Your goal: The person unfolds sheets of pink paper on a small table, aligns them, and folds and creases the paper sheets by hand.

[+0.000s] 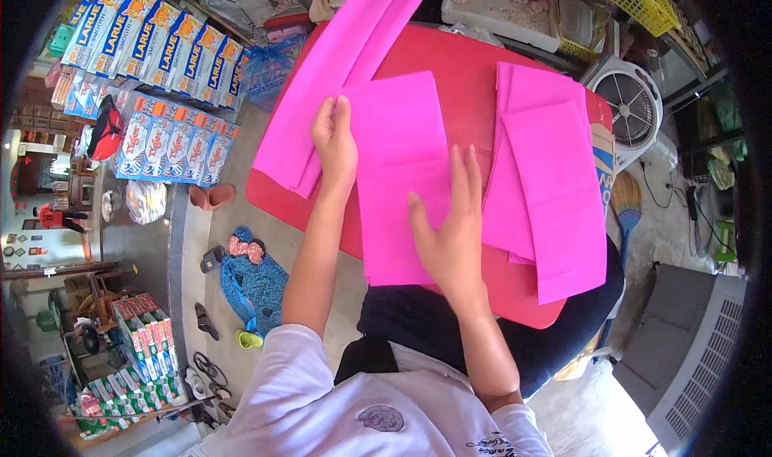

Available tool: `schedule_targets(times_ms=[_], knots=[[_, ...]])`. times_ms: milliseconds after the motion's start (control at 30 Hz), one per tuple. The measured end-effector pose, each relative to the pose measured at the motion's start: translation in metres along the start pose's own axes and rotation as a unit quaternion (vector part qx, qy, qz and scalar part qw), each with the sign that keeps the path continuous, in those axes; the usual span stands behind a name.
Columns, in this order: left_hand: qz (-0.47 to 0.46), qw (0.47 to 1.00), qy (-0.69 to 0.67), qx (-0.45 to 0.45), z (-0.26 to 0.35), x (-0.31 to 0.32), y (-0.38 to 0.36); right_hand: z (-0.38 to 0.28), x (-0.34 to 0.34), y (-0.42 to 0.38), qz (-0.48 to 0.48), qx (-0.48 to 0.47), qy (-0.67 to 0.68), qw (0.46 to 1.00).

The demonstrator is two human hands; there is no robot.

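My left hand (334, 139) pinches the upper left edge of a folded bright pink sheet (398, 192), which hangs over the near edge of a red table (470, 79). Spread fingers of my right hand (452, 236) rest flat over the right side of that same sheet, around its lower half. Left of it, long folded pink sheets (342, 59) lie slanting across the table. On the right, a stack of folded pink sheets (551, 168) lies slightly fanned, its lower end reaching past the table edge.
Beer cartons (153, 43) are stacked at the upper left. A grey fan (630, 103) and a broom (626, 204) stand to the right, near a grey appliance (683, 352). A blue knitted bag (253, 284) and several sandals lie on the floor at left. A white foam box (500, 11) sits behind the table.
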State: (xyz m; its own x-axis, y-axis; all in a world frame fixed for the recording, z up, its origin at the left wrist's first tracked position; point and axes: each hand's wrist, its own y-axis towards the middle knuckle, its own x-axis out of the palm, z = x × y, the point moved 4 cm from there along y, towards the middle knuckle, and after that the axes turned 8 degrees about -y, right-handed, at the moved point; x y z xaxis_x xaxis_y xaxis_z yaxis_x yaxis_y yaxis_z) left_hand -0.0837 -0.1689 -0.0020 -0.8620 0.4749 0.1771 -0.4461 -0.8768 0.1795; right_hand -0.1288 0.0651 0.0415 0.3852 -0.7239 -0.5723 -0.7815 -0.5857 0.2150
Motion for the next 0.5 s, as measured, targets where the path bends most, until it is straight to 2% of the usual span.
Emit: schedule_targets(times_ms=[133,233,333,433,500], knots=[[0.003,0.998,-0.047,-0.033,0.007,0.000,-0.001,0.016,0.013,0.036,0.032,0.060,0.042,0.997],[0.006,0.995,-0.074,-0.060,0.017,0.010,-0.004,0.020,0.012,0.045,-0.010,0.134,0.165,0.977],[-0.007,0.998,-0.015,-0.054,0.008,0.005,-0.004,0.034,0.016,0.043,-0.078,0.143,0.189,0.968],[-0.093,0.991,-0.027,-0.093,-0.001,0.008,-0.003,0.033,0.014,0.041,-0.021,0.095,0.181,0.979],[-0.120,0.987,-0.024,-0.102,0.004,0.018,-0.011,0.036,0.016,0.039,-0.018,0.100,0.181,0.978]])
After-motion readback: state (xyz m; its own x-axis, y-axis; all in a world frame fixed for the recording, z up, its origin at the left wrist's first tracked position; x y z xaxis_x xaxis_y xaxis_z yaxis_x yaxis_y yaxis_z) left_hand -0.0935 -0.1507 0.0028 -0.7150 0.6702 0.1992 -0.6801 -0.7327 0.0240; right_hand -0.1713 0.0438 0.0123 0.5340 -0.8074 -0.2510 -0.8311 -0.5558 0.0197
